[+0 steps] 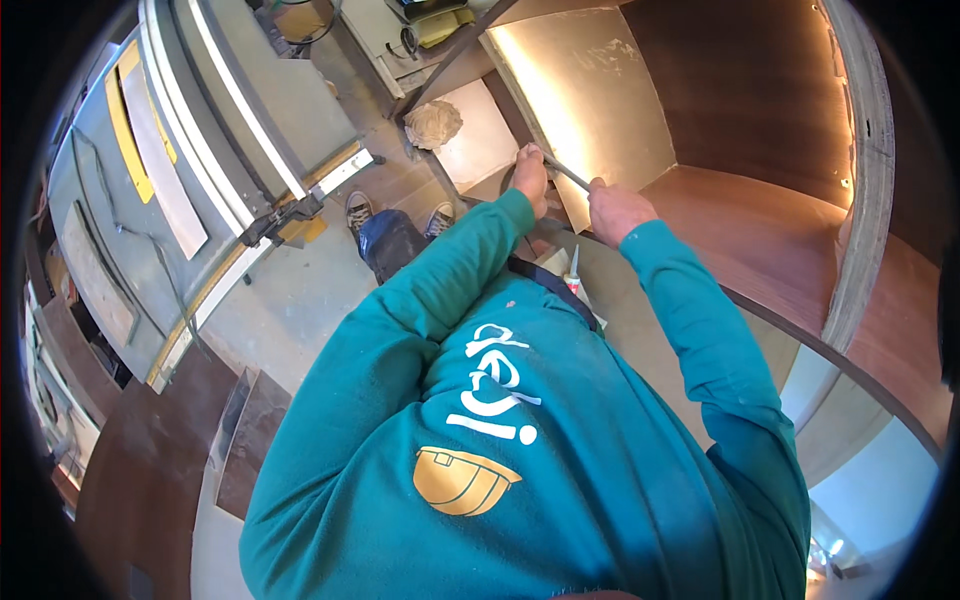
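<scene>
Nearest, below the teal sweatshirt's cuffs, both hands are closed on a slender dark strip: the left hand (530, 182) grips its far end, the right hand (618, 212) its near end, with a short length (567, 174) bare between them. Just below the hands stands a nozzle-tipped tube (574, 268), held by neither. The strip is in front of the brown cabinet (745, 215); whether it touches the pale panel (625, 85) cannot be told. Warm lighting already glows along the panel and the cabinet's far edge (848, 150), so that part looks done; pale smudges on the panel suggest finishing remains, and the strip appears not yet fixed. Farther left, a railed table (230, 120) carries a yellow strip (128, 130).
</scene>
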